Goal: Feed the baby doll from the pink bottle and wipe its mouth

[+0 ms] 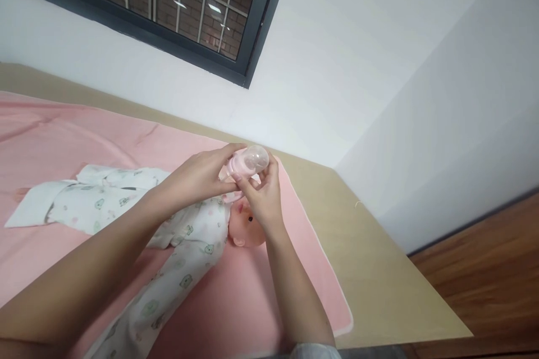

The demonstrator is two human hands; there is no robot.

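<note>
A pink baby bottle (241, 165) with a clear rounded cap (256, 157) is held between both hands, above a baby doll's head (245, 225). The fingers and thumb of my left hand (206, 173) are closed round the bottle's left side. My right hand (266, 193) grips it from the right and below, its thumb pressed near the cap. The doll lies on its back in white printed clothes (197, 230). My forearms and hands hide parts of its body and face.
A pink cloth (236, 297) with a pale edge lies under the doll on a light wooden table (370, 286). White walls (337, 56) stand behind and to the right. A dark-framed, barred window (248, 61) is at the upper left, and brown wood panelling (488, 269) is at the right.
</note>
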